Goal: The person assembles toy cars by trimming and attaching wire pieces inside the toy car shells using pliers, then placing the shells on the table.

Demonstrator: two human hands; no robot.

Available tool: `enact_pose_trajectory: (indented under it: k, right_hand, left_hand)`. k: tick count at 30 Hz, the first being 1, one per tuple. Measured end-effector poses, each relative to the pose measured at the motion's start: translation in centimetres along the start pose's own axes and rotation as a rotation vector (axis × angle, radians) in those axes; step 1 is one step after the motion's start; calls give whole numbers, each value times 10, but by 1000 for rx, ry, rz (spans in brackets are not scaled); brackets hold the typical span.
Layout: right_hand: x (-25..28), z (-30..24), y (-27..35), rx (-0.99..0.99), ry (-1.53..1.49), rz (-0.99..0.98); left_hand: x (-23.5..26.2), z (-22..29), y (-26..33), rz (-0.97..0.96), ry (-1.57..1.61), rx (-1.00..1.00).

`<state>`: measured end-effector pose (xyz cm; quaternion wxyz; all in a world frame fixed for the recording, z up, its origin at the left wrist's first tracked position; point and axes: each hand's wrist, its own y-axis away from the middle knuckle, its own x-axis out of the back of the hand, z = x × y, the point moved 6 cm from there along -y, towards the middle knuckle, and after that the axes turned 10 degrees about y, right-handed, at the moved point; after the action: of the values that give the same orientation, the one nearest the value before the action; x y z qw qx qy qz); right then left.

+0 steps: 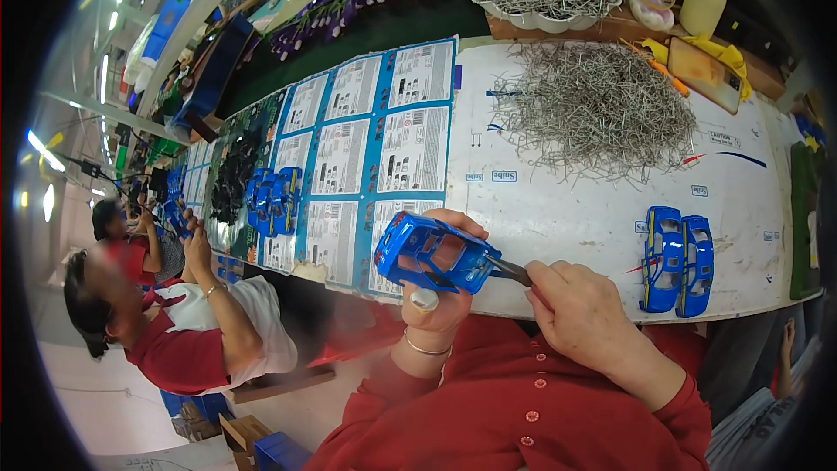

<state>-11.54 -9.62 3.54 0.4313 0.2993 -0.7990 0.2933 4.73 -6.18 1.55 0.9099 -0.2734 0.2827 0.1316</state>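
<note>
While the left hand (436, 301) grasps a blue toy car body (436, 255) from below, the right hand (580, 310) pinches a dark tool (510, 271) whose tip touches the car's end, just right of the left grip, above the bench (567, 209) edge.

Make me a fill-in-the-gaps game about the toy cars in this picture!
1. The left hand holds a toy car body coloured ____.
2. The right hand pushes a dark tool into the car body's ____ end.
3. On the table, to the person's right, lie ____ more blue car bodies side by side.
4. The big loose heap on the table is made of thin ____ pins.

Missing words: blue; right; two; metal
</note>
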Motion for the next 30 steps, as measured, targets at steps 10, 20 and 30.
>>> enact_pose_trajectory:
  k: [10, 20, 30]
  right_hand:
    - [-7, 3, -3, 3, -26, -29]
    - [-13, 7, -3, -3, -38, -58]
    - [-22, 10, -9, 35, 129, -77]
  left_hand:
    - [6, -2, -1, 18, -29, 52]
    - [8, -15, 2, 171, 143, 108]
    - [35, -39, 10, 352, -31, 287]
